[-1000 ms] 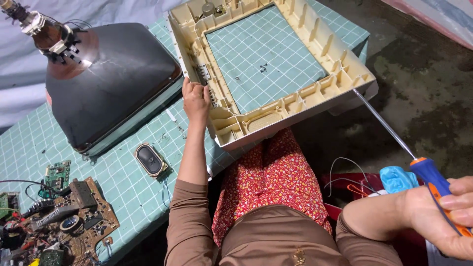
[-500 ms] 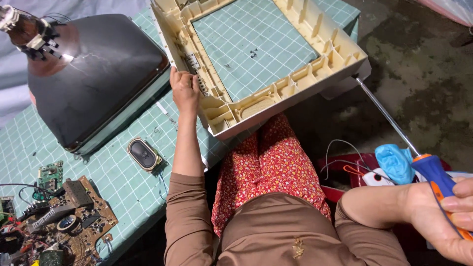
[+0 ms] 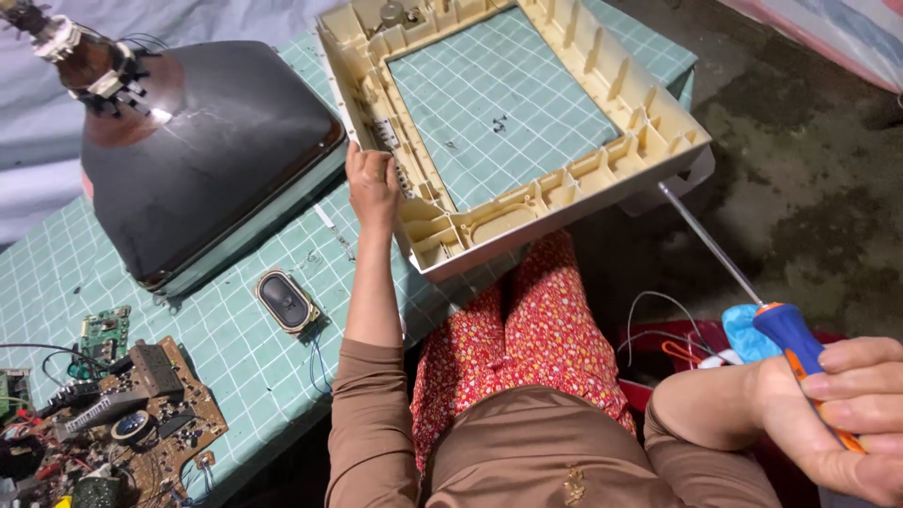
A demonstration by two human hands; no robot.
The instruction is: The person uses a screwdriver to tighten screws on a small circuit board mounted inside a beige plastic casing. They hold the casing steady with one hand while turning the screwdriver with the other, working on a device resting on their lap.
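Note:
My left hand grips the left edge of a cream plastic television front frame that lies face down on the green grid mat. The frame's near corner hangs over the table edge above my lap. My right hand is low at the right, closed on the blue and orange handle of a long screwdriver. Its shaft points up-left toward the frame's right corner without touching it.
A dark picture tube lies left of the frame. A small oval speaker with wires sits near the mat's front. Circuit boards lie at the bottom left. A red bin with wires and a blue rag sits below on the ground.
The view has shifted so the frame and tube sit slightly differently in view. My left hand stays on the frame's edge. My right hand still holds the screwdriver.

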